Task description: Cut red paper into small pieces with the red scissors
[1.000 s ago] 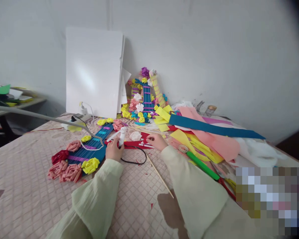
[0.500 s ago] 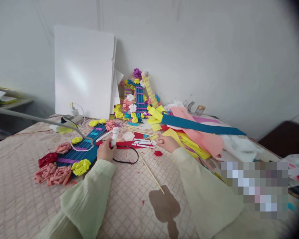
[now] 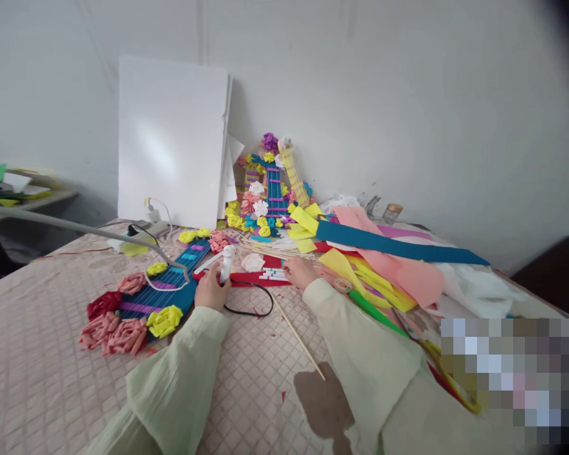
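Note:
My left hand (image 3: pixel 212 292) is closed round a white glue gun (image 3: pixel 226 263), which stands upright with its black cord (image 3: pixel 251 312) looping on the quilt. My right hand (image 3: pixel 299 272) rests with fingers curled on the small white strips (image 3: pixel 274 274) laid across a red paper piece (image 3: pixel 251 279); whether it pinches one I cannot make out. To the left lies a blue paper guitar (image 3: pixel 164 287) edged with yellow, pink and red paper flowers. A thin wooden stick (image 3: pixel 296 332) lies between my forearms.
A second flower-covered guitar (image 3: pixel 274 189) and a white board (image 3: pixel 173 142) lean on the wall. Coloured paper sheets (image 3: pixel 384 253), a green-handled tool (image 3: pixel 372 312) and a tape roll (image 3: pixel 344 285) pile at right. A power strip (image 3: pixel 142 232) and grey hose (image 3: pixel 76 227) sit at left.
My right hand has moved left, back onto the white strips on the red piece. My left hand has stayed on the glue gun. The view has swung slightly.

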Tool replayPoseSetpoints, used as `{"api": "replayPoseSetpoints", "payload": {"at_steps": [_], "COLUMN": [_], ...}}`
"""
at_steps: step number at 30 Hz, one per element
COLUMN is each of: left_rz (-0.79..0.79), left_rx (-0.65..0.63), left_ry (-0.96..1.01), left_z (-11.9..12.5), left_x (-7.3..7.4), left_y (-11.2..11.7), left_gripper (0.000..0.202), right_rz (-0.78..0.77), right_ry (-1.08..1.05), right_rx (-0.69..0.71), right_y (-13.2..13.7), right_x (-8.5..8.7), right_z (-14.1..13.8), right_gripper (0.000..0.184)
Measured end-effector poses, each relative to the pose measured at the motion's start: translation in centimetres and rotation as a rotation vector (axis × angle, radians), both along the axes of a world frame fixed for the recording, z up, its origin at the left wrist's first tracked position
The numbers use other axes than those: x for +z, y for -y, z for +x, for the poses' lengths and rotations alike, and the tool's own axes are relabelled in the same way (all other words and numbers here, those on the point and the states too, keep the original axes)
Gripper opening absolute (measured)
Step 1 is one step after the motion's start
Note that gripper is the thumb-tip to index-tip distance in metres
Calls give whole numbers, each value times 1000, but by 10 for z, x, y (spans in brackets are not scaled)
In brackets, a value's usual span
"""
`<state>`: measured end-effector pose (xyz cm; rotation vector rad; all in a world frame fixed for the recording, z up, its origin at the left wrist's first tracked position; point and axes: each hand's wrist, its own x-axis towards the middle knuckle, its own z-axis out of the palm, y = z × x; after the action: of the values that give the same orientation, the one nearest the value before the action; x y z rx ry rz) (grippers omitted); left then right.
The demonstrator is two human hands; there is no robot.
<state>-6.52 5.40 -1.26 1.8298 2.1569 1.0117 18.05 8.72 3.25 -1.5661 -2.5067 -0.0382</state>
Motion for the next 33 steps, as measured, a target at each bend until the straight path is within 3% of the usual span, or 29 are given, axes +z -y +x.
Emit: {"api": "replayPoseSetpoints", "payload": {"at_steps": [4, 7, 14, 23, 28, 33], "left_rz": [5, 21, 80, 343, 437, 433], "left_rx": [4, -6, 22, 61, 41, 25], "left_ry": [-2, -19, 22, 151, 163, 144], "left_z": [1, 0, 0, 0, 5, 5], "left_x": [-1, -2, -5, 3, 9, 11], "left_y": [-1, -2, -4, -1, 4, 6], "left_gripper": [54, 45, 25, 33, 36, 36], "right_rz": [-14, -16, 13, 28, 18, -3], "right_ry": [30, 47, 64, -142, -399, -701], "right_rx": [176, 267, 403, 292, 191, 75], "right_y": [-4, -6, -4, -8, -20, -29], "right_x": [-4, -11, -18, -6, 7, 20], "right_z": [-34, -56, -69, -62, -47, -28], "right_gripper": [25, 28, 21, 14, 13, 12]}}
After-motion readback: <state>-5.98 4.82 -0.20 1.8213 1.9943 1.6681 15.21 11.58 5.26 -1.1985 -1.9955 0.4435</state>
